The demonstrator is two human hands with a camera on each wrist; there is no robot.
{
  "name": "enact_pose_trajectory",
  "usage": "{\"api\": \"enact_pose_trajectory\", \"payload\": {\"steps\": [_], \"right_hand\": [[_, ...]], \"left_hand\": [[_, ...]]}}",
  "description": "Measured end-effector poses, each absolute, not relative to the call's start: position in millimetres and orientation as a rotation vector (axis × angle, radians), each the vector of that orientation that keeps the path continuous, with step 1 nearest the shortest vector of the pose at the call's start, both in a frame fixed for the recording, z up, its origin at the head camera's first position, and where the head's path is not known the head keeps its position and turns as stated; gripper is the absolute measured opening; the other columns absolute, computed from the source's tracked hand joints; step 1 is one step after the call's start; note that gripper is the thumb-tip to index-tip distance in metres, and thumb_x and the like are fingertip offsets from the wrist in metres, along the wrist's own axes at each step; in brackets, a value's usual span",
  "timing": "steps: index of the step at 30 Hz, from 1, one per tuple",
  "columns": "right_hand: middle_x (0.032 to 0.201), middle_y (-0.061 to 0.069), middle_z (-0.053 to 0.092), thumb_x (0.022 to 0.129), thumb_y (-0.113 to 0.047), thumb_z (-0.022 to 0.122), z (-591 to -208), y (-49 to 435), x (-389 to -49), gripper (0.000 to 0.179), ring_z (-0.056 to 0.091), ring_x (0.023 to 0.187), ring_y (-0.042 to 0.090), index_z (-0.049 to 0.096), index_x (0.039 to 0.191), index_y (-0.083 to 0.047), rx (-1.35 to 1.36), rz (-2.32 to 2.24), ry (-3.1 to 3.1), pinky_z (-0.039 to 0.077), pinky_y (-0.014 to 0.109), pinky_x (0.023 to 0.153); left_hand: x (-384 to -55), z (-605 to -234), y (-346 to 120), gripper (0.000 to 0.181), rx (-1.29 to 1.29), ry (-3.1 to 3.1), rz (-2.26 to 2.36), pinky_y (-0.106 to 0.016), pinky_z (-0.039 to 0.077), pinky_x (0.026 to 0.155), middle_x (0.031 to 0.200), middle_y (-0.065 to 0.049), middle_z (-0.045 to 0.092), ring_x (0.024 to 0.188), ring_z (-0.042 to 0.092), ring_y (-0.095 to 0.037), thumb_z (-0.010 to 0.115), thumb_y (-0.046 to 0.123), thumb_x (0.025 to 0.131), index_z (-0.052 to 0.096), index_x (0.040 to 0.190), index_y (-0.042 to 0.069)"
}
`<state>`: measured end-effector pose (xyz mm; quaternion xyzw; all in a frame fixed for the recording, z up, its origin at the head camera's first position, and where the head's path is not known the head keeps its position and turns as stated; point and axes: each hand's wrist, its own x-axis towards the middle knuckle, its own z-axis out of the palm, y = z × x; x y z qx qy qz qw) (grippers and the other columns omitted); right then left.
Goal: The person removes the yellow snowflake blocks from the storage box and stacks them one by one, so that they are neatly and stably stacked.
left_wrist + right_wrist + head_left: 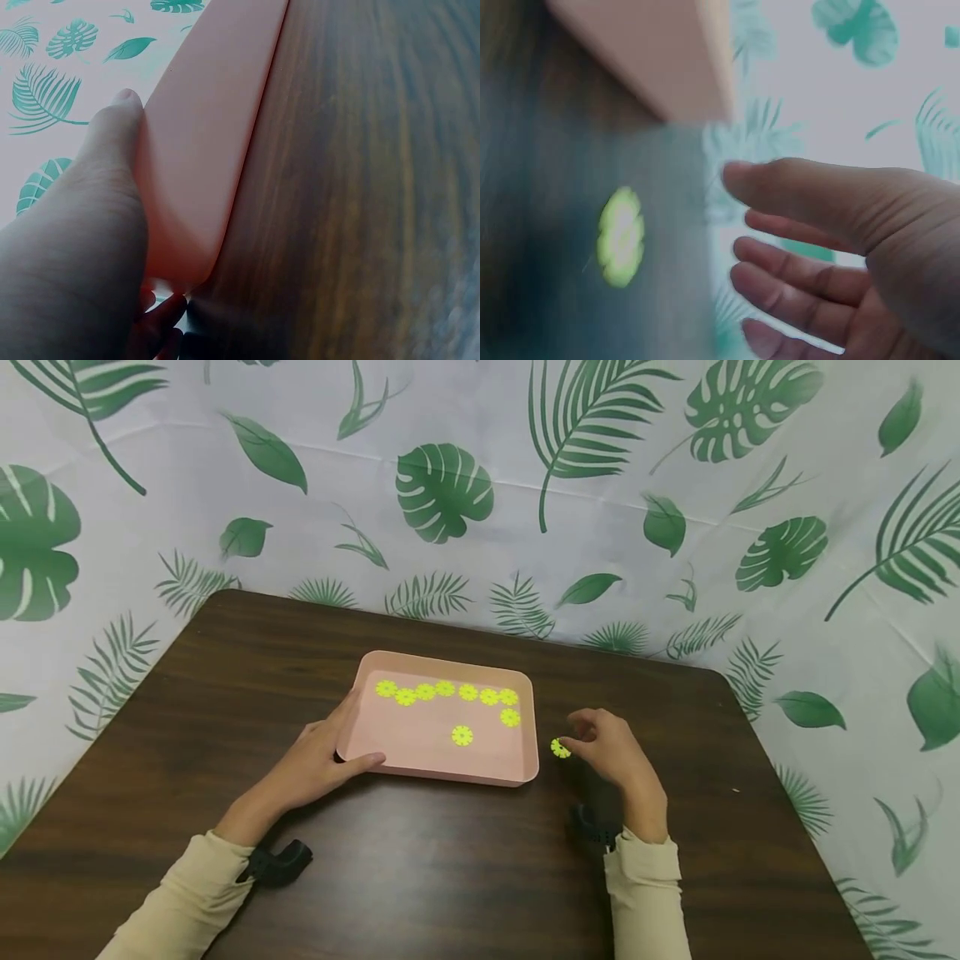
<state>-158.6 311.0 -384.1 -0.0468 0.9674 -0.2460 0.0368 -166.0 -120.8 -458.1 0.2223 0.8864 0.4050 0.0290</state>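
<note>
Head view: the left hand (318, 750) is gripping the pink tray (420, 748), seemingly to steady it, while the right hand (613, 750), grasping nothing, is hovering beside a yellow disc (557, 749)

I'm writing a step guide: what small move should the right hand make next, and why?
Probably the right hand should pinch the loose yellow disc: it lies on the table outside the pink tray, near that hand but not gripped, while the left hand holds the tray.
</note>
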Motion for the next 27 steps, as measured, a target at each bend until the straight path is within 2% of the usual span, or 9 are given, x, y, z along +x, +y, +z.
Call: {"api": "enact_pose_trajectory", "payload": {"steps": [6, 11, 15, 22, 27], "right_hand": [[0.103, 0.018, 0.069, 0.095, -0.01, 0.075, -372.9, 271.5, -156.2, 0.03, 0.067, 0.092, 0.033, 0.071, 0.12, 0.006, -0.267, -0.913, 3.07, 0.057, 0.049, 0.083], [0.103, 0.015, 0.073, 0.092, -0.008, 0.078, -385.5, 233.7, -168.4, 0.027, 0.066, 0.087, 0.027, 0.075, 0.115, 0.005, -0.397, -0.901, 3.003, 0.059, 0.041, 0.078], [0.104, 0.014, 0.075, 0.092, -0.009, 0.079, -400.0, 210.6, -177.5, 0.024, 0.067, 0.088, 0.024, 0.076, 0.112, 0.004, -0.482, -0.816, 2.899, 0.058, 0.039, 0.08], [0.086, 0.005, 0.065, 0.086, -0.01, 0.085, -410.0, 188.4, -186.9, 0.02, 0.058, 0.08, 0.019, 0.078, 0.103, -0.003, -0.474, -0.777, 2.816, 0.052, 0.035, 0.077], [0.088, 0.004, 0.066, 0.085, -0.012, 0.087, -409.6, 184.6, -189.2, 0.025, 0.057, 0.08, 0.018, 0.081, 0.108, -0.007, -0.457, -0.769, 2.83, 0.051, 0.034, 0.074]], "left_hand": [[-167.5, -461.1, -119.9, 0.104, 0.687, 2.74, 1.238, -0.061, 0.02, 0.115, 0.171, -0.016, 0.018, 0.15, 0.033, -0.044, 0.07, 0.051, 0.096, 0.009, 0.167, 0.006], [-164.0, -464.7, -117.8, 0.104, 0.674, 2.732, 1.243, -0.061, 0.02, 0.115, 0.171, -0.017, 0.017, 0.15, 0.033, -0.042, 0.07, 0.052, 0.095, 0.011, 0.166, 0.003], [-160.5, -467.4, -115.2, 0.105, 0.668, 2.728, 1.251, -0.06, 0.021, 0.115, 0.171, -0.017, 0.018, 0.15, 0.034, -0.04, 0.07, 0.054, 0.095, 0.012, 0.166, 0.002], [-162.4, -464.2, -116.6, 0.106, 0.667, 2.751, 1.251, -0.059, 0.021, 0.115, 0.171, -0.016, 0.016, 0.152, 0.031, -0.038, 0.07, 0.055, 0.094, 0.011, 0.166, 0.003], [-164.5, -460.8, -119.1, 0.107, 0.657, 2.758, 1.247, -0.06, 0.021, 0.115, 0.172, -0.015, 0.014, 0.152, 0.03, -0.037, 0.07, 0.056, 0.094, 0.01, 0.166, 0.004]]}}
